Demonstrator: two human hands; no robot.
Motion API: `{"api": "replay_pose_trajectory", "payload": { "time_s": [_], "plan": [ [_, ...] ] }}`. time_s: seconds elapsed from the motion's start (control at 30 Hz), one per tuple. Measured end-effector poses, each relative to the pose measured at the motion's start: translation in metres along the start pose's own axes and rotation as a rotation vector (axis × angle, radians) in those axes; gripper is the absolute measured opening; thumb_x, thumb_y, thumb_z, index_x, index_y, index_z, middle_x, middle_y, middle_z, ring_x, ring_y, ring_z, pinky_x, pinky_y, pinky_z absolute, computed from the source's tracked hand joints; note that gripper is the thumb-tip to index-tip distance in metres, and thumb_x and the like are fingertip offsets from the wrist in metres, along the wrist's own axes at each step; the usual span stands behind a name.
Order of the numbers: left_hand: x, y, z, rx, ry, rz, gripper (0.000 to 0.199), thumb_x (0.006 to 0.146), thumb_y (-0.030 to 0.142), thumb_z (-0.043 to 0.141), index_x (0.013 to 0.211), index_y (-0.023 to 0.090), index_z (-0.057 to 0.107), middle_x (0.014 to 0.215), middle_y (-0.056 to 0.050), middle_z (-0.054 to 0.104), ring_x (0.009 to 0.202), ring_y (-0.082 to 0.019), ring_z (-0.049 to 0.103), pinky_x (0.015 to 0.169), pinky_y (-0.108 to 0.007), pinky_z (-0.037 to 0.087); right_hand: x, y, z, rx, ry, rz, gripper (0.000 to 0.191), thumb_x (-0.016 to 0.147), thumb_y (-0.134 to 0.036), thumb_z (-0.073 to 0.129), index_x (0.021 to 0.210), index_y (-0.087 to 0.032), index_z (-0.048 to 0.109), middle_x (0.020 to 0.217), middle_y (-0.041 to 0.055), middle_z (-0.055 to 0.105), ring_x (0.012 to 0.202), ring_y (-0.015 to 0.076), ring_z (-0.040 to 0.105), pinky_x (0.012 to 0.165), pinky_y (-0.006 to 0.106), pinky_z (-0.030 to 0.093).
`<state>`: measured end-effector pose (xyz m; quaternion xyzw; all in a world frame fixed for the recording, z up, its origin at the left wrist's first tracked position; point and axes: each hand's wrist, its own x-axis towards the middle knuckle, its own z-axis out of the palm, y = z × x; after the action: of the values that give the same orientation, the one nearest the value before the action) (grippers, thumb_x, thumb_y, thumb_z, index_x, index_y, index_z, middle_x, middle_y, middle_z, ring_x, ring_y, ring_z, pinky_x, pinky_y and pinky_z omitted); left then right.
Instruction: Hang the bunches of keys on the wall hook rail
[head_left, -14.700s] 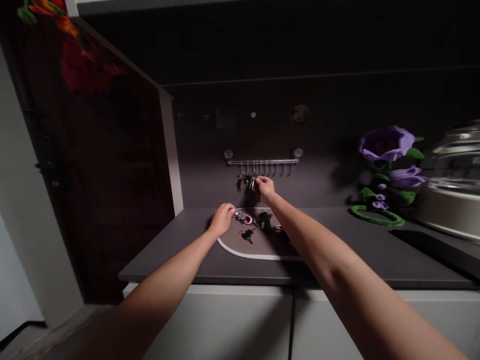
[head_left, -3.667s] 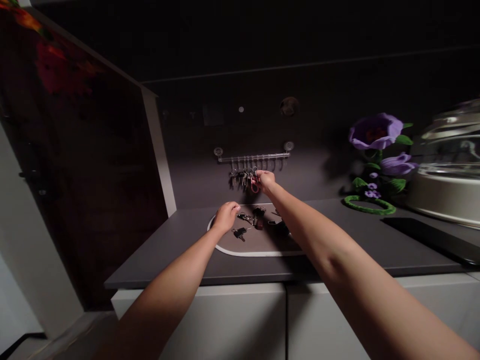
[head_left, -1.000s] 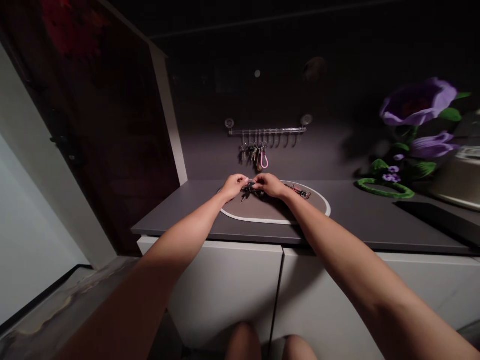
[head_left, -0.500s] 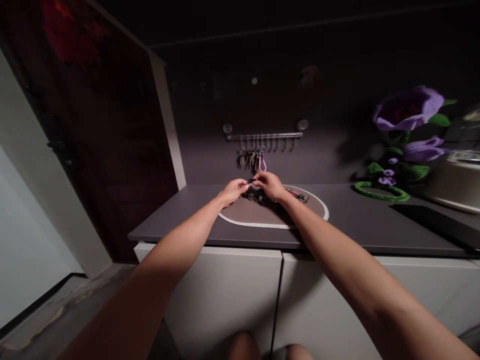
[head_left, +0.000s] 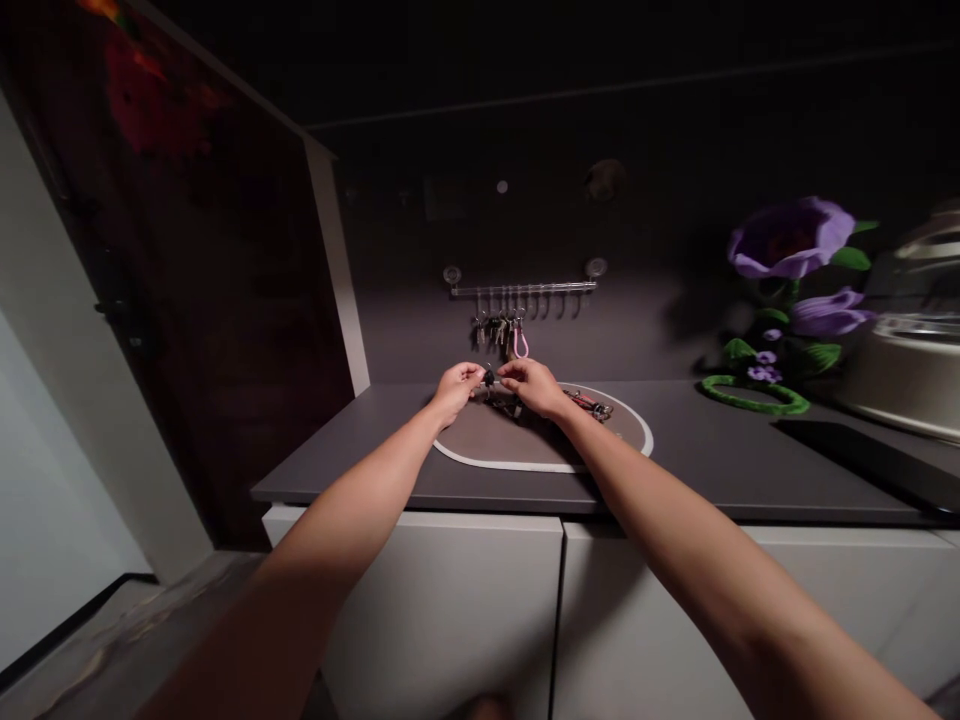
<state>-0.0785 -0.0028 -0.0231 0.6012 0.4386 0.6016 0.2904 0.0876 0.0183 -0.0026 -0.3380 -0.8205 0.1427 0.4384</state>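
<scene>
Above an oval brown mat [head_left: 510, 466] with a white rim, my left hand [head_left: 456, 390] pinches a small dark key item [head_left: 489, 378] between thumb and fingertips. My right hand [head_left: 529, 385] is just to its right, fingers bent and drawn together beside the item; whether they hold a part of it is too small to tell. Beneath my hands lie dark keys [head_left: 506, 405] on the mat. More keys and rings [head_left: 591, 405], some with red, rest on the mat right of my right hand.
A clear hook rail [head_left: 525, 289] on the dark wall carries several hanging keys [head_left: 499, 328] and a pink loop [head_left: 520, 343]. Farther right stand purple flowers [head_left: 795, 240] with a green ring base [head_left: 754, 396], a cream appliance [head_left: 900, 375] and a black flat object [head_left: 862, 465].
The view has tilted up slightly, so the scene sits lower. My hands have moved a little apart, and the dark item now shows between them, nearer my left fingertips.
</scene>
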Motion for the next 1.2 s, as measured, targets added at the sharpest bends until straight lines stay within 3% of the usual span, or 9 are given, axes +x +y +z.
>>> {"api": "replay_pose_trajectory", "payload": {
  "time_s": [0.17, 0.47, 0.7, 0.97, 1.2],
  "plan": [
    [-0.004, 0.003, 0.004, 0.037, -0.015, 0.043, 0.032, 0.068, 0.042, 0.060, 0.082, 0.013, 0.059, 0.070, -0.001, 0.059, 0.061, -0.008, 0.050, 0.054, -0.019, 0.038, -0.002, -0.005, -0.001, 0.033, 0.023, 0.009, 0.022, 0.076, -0.031, 0.050, 0.085, -0.015, 0.062, 0.083, 0.0040, 0.064, 0.073, 0.0129, 0.054, 0.073, 0.026, 0.041],
    [-0.006, 0.003, 0.005, 0.090, -0.038, 0.148, 0.030, 0.069, 0.041, 0.059, 0.081, 0.013, 0.060, 0.076, -0.003, 0.063, 0.068, -0.012, 0.055, 0.065, -0.024, 0.044, -0.004, -0.005, 0.001, 0.091, -0.004, 0.039, 0.021, 0.074, -0.035, 0.050, 0.075, -0.015, 0.057, 0.073, 0.0012, 0.058, 0.066, 0.0110, 0.049, 0.065, 0.024, 0.038],
    [-0.009, 0.008, 0.010, 0.282, 0.048, 0.296, 0.023, 0.076, 0.033, 0.052, 0.082, 0.014, 0.063, 0.084, -0.006, 0.066, 0.078, -0.015, 0.059, 0.075, -0.027, 0.045, -0.002, 0.000, 0.001, 0.201, 0.019, 0.001, 0.022, 0.073, -0.038, 0.051, 0.074, -0.016, 0.054, 0.073, -0.0002, 0.055, 0.067, 0.0106, 0.047, 0.067, 0.024, 0.038],
    [-0.011, 0.003, 0.009, 0.693, 0.033, 0.429, 0.023, 0.083, 0.026, 0.044, 0.080, 0.017, 0.064, 0.081, -0.006, 0.065, 0.076, -0.016, 0.056, 0.073, -0.027, 0.042, 0.005, 0.007, -0.002, 0.491, 0.171, 0.072, 0.028, 0.065, -0.043, 0.058, 0.072, -0.017, 0.051, 0.067, -0.0026, 0.051, 0.063, 0.0095, 0.045, 0.066, 0.024, 0.040],
    [-0.010, -0.002, 0.007, 0.778, 0.015, 0.406, 0.024, 0.083, 0.025, 0.044, 0.076, 0.016, 0.065, 0.075, -0.005, 0.064, 0.071, -0.015, 0.055, 0.068, -0.025, 0.040, 0.015, 0.003, -0.013, 0.708, 0.332, 0.264, 0.026, 0.059, -0.038, 0.063, 0.068, -0.017, 0.050, 0.067, -0.0029, 0.051, 0.062, 0.0088, 0.049, 0.064, 0.026, 0.045]
  ]
}}
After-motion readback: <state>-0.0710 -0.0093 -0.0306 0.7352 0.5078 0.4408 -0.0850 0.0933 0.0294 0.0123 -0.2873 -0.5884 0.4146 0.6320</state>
